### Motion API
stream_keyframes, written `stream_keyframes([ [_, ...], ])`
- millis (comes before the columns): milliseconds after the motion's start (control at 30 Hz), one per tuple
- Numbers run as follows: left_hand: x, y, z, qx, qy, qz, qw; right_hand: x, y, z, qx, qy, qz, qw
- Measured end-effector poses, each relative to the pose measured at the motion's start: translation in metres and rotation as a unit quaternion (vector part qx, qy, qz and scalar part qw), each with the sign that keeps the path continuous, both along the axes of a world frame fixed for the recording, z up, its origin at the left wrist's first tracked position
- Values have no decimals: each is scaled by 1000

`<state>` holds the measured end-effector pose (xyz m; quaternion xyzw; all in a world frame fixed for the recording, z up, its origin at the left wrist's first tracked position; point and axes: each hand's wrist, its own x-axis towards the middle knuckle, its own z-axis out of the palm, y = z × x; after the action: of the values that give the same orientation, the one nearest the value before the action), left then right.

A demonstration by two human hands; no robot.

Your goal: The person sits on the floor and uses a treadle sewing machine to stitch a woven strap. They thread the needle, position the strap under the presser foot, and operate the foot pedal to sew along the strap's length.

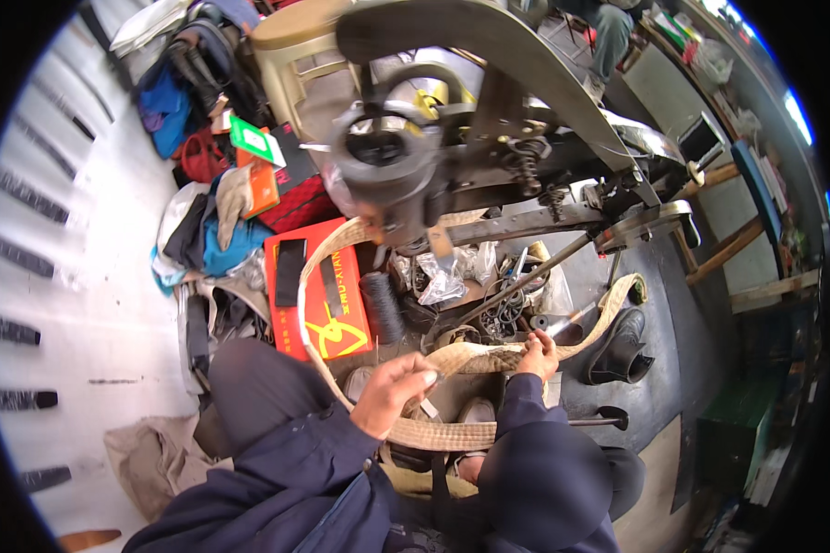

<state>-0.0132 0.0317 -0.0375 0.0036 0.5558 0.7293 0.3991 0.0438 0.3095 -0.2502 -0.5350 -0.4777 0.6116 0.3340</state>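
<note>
A long beige webbing strap [447, 436] loops around in front of me, worn and stained along its length. My left hand [395, 394] pinches one stretch of it between thumb and fingers. Farther right, my right hand [538, 358] grips the same stretch, its fingertips partly hidden by the strap. One end curves up and away past the right hand. The far side of the loop rises on the left toward a dark metal sewing machine [387, 157] with a round head; whether the strap passes under the needle cannot be made out.
Beyond my left hand, a red box [349, 318] bears a black phone [290, 272], beside a dark thread spool [381, 308]. A black boot [621, 348] stands right. Plastic bags [443, 279] and small tools lie beneath the machine. Bags and clothes [217, 221] pile up at left.
</note>
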Motion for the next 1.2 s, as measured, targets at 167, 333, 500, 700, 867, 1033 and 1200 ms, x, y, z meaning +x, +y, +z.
stream_keyframes([
  [167,0,-7,13,97,49,33,994,36,-66,112,-83,149,141,975],
  [333,9,-16,18,129,43,11,991,99,-122,187,-36,114,291,949],
  [500,23,-15,17,185,94,-51,977,134,-160,230,-34,63,388,919],
  [700,28,-18,27,296,-69,-36,952,132,-170,279,155,-1,517,842],
  [867,23,-26,29,374,-161,7,913,108,-155,305,313,23,596,739],
  [1033,26,-26,30,339,-231,19,912,78,-152,308,307,-11,677,669],
  [1200,26,-24,23,307,-231,110,917,70,-178,297,266,2,684,679],
])
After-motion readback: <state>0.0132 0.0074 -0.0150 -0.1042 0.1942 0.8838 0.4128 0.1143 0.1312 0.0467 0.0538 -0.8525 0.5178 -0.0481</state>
